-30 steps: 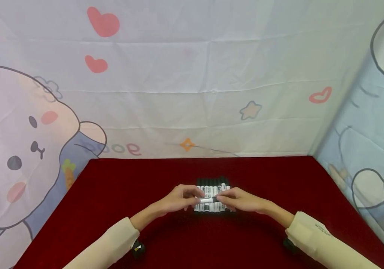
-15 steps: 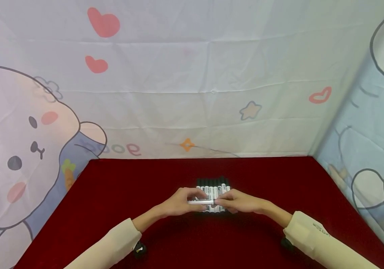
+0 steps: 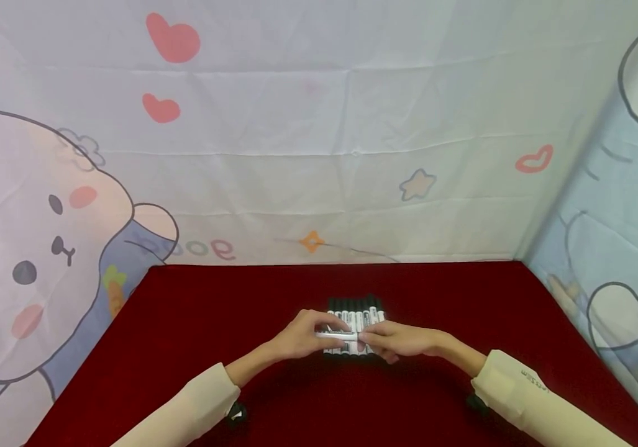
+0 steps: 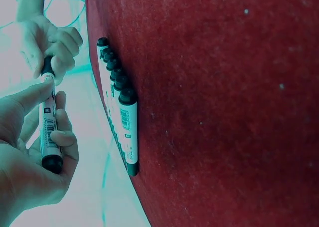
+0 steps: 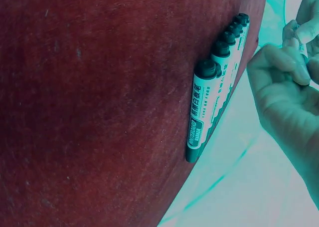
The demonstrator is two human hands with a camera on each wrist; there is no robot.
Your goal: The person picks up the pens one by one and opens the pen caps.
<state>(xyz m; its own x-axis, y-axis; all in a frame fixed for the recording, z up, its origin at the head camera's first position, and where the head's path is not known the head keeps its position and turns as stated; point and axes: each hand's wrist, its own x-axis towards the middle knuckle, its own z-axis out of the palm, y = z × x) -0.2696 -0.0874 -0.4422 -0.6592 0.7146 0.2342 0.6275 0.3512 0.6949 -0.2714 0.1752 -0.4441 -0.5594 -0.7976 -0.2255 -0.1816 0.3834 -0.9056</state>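
Observation:
A white whiteboard marker [image 3: 337,336] lies level between my two hands, above a row of similar markers [image 3: 355,320]. My left hand [image 3: 300,335] holds its barrel, thumb along one side and fingers curled round the other, as the left wrist view shows. The black end [image 4: 52,163] of the marker rests by the left palm. My right hand [image 3: 405,339] pinches the black cap [image 4: 47,66] at the opposite end, mostly covering it. In the right wrist view, the right hand [image 5: 281,90] hides most of the held marker.
The row of markers lies side by side on a red cloth-covered table [image 3: 251,292], black caps toward the back. One marker [image 5: 197,112] at the right of the row shows its label. A printed curtain [image 3: 274,124] hangs behind the table.
The marker has shifted slightly left and nearer, and more of its white barrel shows between the hands. My right fingers now cover the cap that was visible a second ago.

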